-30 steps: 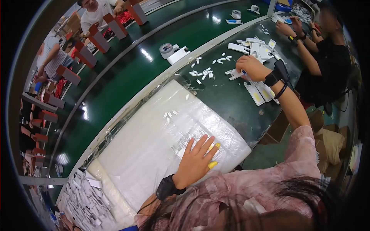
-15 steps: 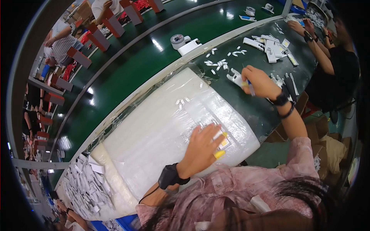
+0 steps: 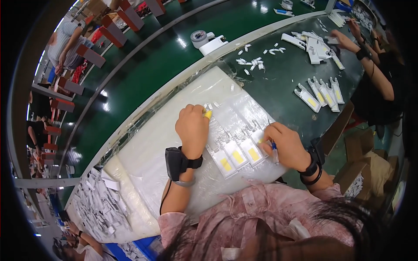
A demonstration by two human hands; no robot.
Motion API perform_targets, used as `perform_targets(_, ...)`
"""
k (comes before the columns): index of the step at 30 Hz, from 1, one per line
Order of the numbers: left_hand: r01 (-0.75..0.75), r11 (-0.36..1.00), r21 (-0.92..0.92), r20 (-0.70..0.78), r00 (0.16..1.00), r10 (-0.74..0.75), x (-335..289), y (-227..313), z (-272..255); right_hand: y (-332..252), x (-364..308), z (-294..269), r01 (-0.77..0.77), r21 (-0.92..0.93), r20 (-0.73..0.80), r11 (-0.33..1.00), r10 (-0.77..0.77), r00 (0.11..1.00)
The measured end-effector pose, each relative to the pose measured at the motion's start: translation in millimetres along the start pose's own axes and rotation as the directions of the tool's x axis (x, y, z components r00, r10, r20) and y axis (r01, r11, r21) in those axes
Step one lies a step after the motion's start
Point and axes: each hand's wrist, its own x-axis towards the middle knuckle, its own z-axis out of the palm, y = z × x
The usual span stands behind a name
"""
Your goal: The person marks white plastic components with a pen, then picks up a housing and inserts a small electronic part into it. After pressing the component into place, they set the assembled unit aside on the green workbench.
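My left hand [image 3: 191, 128] is bent over the wrapped white pad, fingers closed beside a few small white pieces [image 3: 210, 105]; what they pinch is hidden. A yellow cover sits on one fingertip. My right hand [image 3: 285, 148] grips a slim pen-like tool [image 3: 274, 152] with a blue part, its exact kind unclear. Between the hands, several flat white plastic parts [image 3: 223, 164] with forked ends and yellow patches lie side by side on the pad. The rightmost is next to my right fingers and partly covered.
The wrapped pad [image 3: 152, 169] rests on a dark green table [image 3: 278, 82]. More forked parts [image 3: 324, 95], a pile of white parts [image 3: 315, 47] and small white pieces [image 3: 257, 64] lie beyond it. White scraps [image 3: 98, 209] heap at left. Another person's hand [image 3: 346, 41] works at upper right.
My right hand has come back from the dark table to the row on the pad, without the white part near its fingers. My left hand has moved from the row toward the small pieces.
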Motion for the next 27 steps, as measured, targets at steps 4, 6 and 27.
perform_targets(4,0.017,0.999,0.03,0.065,0.998,-0.019,1.7,5.2,-3.8,7.7,-3.2,3.1,-0.022,0.083,-0.049,0.996,0.026,0.998)
perform_targets(6,0.032,0.997,0.073,0.107,0.994,-0.039,3.3,7.9,-3.9,11.2,-5.1,4.4,-0.031,0.17,-0.096,0.985,0.047,0.994)
perform_targets(27,0.068,0.986,-0.154,0.075,0.996,-0.057,-4.2,-5.6,-6.8,27.7,-7.7,9.2,0.027,0.196,-0.15,0.98,0.003,0.989)
